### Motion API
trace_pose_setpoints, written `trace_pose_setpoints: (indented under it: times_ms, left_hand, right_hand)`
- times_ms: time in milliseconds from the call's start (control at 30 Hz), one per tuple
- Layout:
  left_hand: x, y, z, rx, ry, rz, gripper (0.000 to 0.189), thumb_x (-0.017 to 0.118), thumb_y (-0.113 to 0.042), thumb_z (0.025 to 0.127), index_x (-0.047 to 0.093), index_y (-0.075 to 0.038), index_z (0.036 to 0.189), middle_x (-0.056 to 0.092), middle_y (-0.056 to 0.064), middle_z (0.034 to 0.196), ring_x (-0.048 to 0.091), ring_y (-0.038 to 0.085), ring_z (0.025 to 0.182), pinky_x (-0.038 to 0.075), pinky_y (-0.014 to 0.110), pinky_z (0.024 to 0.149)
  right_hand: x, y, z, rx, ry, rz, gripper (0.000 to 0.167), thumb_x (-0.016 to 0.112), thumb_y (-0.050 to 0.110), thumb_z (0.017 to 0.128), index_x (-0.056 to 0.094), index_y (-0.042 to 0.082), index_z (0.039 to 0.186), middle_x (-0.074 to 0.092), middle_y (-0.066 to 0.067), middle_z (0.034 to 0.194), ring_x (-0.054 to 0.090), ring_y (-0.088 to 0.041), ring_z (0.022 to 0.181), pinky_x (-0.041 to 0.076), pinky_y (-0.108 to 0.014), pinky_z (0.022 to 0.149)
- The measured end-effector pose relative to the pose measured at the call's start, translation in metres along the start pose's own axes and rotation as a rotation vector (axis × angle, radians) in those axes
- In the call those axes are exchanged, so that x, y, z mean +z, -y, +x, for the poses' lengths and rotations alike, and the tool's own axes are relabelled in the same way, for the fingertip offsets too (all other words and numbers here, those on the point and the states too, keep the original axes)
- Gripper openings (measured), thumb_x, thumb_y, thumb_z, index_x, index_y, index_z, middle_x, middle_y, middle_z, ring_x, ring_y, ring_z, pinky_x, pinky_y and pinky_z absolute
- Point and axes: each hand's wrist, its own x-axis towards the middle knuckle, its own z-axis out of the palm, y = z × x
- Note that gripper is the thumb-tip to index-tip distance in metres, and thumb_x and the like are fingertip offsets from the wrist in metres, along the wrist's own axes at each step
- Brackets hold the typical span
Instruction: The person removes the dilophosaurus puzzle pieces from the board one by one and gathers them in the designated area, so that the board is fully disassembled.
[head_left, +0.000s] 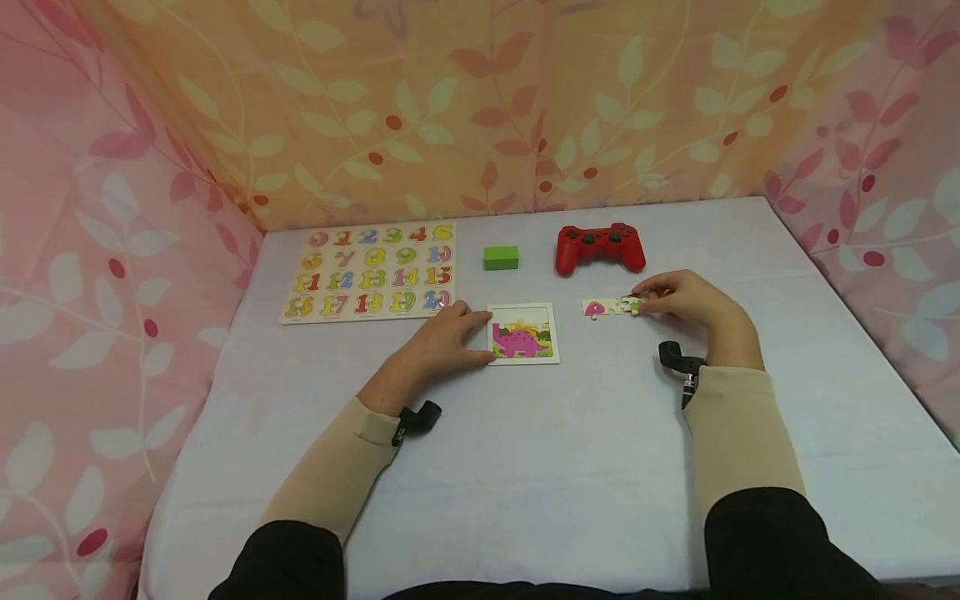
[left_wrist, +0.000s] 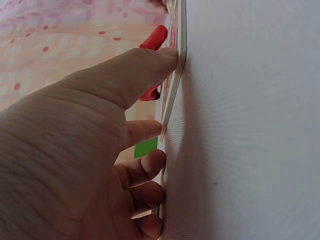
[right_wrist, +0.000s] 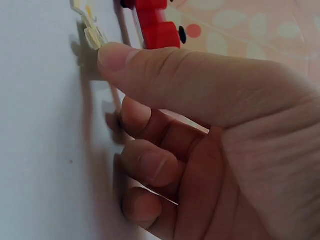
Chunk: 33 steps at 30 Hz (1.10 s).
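Note:
A small white-framed jigsaw puzzle (head_left: 523,342) with a pink dinosaur picture lies on the table. My left hand (head_left: 447,340) rests at its left edge, thumb by the lower corner and index finger by the upper one. In the left wrist view the thumb touches the frame and the other fingers bend loosely beside it. My right hand (head_left: 690,302) pinches a jigsaw piece (right_wrist: 94,37) with thumb and index finger; the fingers hide part of it. To its left, a piece with a pink dinosaur head (head_left: 595,308) lies in line with it. The other right fingers are curled.
A wooden number board (head_left: 367,271), 0 to 20, lies at the back left. A green block (head_left: 500,257) sits behind the puzzle, and a red game controller (head_left: 600,247) behind the pieces. Patterned curtains (head_left: 480,108) stand around the white-covered table (head_left: 570,467).

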Motion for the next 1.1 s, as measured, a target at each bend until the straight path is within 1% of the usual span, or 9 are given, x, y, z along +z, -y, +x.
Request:
trace_pose_setpoints:
  times_ms: [167, 333, 433, 533, 633, 833, 933, 1100]
  left_hand:
    - [0.001, 0.001, 0.001, 0.002, -0.001, 0.005, 0.08, 0.076, -0.055, 0.087, 0.049, -0.02, 0.154, 0.051, 0.001, 0.119, 0.047, 0.018, 0.101, 0.045, 0.034, 0.083]
    - [0.001, 0.0, 0.0, 0.003, 0.0, 0.012, 0.08, 0.075, -0.055, 0.088, 0.049, -0.02, 0.154, 0.051, 0.001, 0.118, 0.047, 0.018, 0.1, 0.044, 0.034, 0.083]
    - [0.0, -0.001, 0.0, 0.001, -0.003, 0.01, 0.08, 0.076, -0.055, 0.088, 0.049, -0.02, 0.154, 0.051, 0.001, 0.118, 0.047, 0.018, 0.1, 0.044, 0.034, 0.083]
    - [0.0, -0.001, 0.0, 0.0, -0.004, 0.007, 0.08, 0.076, -0.054, 0.088, 0.049, -0.019, 0.154, 0.051, 0.002, 0.118, 0.047, 0.018, 0.1, 0.045, 0.034, 0.083]
    - [0.0, 0.0, 0.0, 0.001, -0.002, 0.005, 0.08, 0.076, -0.054, 0.088, 0.049, -0.019, 0.154, 0.051, 0.002, 0.119, 0.047, 0.018, 0.101, 0.045, 0.034, 0.083]
    - [-0.001, 0.0, -0.001, 0.003, 0.001, -0.004, 0.08, 0.076, -0.054, 0.088, 0.049, -0.019, 0.154, 0.051, 0.002, 0.119, 0.047, 0.018, 0.101, 0.045, 0.034, 0.084]
    - [-0.001, -0.001, -0.001, 0.005, 0.002, -0.007, 0.079, 0.075, -0.054, 0.088, 0.049, -0.019, 0.154, 0.051, 0.002, 0.119, 0.047, 0.018, 0.1, 0.045, 0.034, 0.083]
    - [-0.001, 0.0, 0.0, 0.003, -0.002, -0.016, 0.079, 0.076, -0.054, 0.088, 0.05, -0.019, 0.154, 0.051, 0.001, 0.118, 0.047, 0.018, 0.1, 0.045, 0.034, 0.083]
  right_hand:
    - [0.004, 0.004, 0.001, -0.016, -0.001, -0.043, 0.04, 0.078, 0.023, 0.092, 0.069, 0.002, 0.125, 0.055, -0.007, 0.089, 0.05, -0.018, 0.077, 0.042, -0.028, 0.065]
    - [0.009, 0.01, 0.001, 0.003, -0.005, -0.054, 0.045, 0.082, 0.025, 0.089, 0.07, 0.007, 0.128, 0.055, -0.007, 0.09, 0.05, -0.019, 0.079, 0.042, -0.03, 0.066]
    - [0.01, 0.015, 0.001, 0.016, 0.007, -0.095, 0.047, 0.08, 0.027, 0.09, 0.07, 0.01, 0.133, 0.058, -0.009, 0.096, 0.05, -0.024, 0.089, 0.042, -0.034, 0.073]
    - [0.011, 0.017, 0.001, 0.051, 0.012, -0.134, 0.047, 0.078, 0.029, 0.092, 0.069, 0.014, 0.136, 0.062, -0.011, 0.107, 0.047, -0.028, 0.103, 0.041, -0.039, 0.082]
    - [0.011, 0.019, 0.001, 0.081, 0.013, -0.149, 0.047, 0.077, 0.03, 0.093, 0.068, 0.015, 0.137, 0.062, -0.016, 0.119, 0.044, -0.03, 0.111, 0.039, -0.043, 0.089]
    - [0.01, 0.022, -0.001, 0.099, 0.023, -0.18, 0.048, 0.077, 0.028, 0.092, 0.067, 0.016, 0.137, 0.06, -0.021, 0.128, 0.046, -0.032, 0.112, 0.039, -0.048, 0.095]
    - [0.009, 0.024, -0.002, 0.099, 0.03, -0.188, 0.049, 0.077, 0.028, 0.092, 0.066, 0.015, 0.138, 0.06, -0.023, 0.131, 0.046, -0.033, 0.111, 0.039, -0.048, 0.094]
    - [0.009, 0.028, -0.003, 0.058, 0.033, -0.238, 0.048, 0.076, 0.027, 0.092, 0.066, 0.016, 0.137, 0.062, -0.022, 0.133, 0.048, -0.032, 0.111, 0.04, -0.047, 0.092]
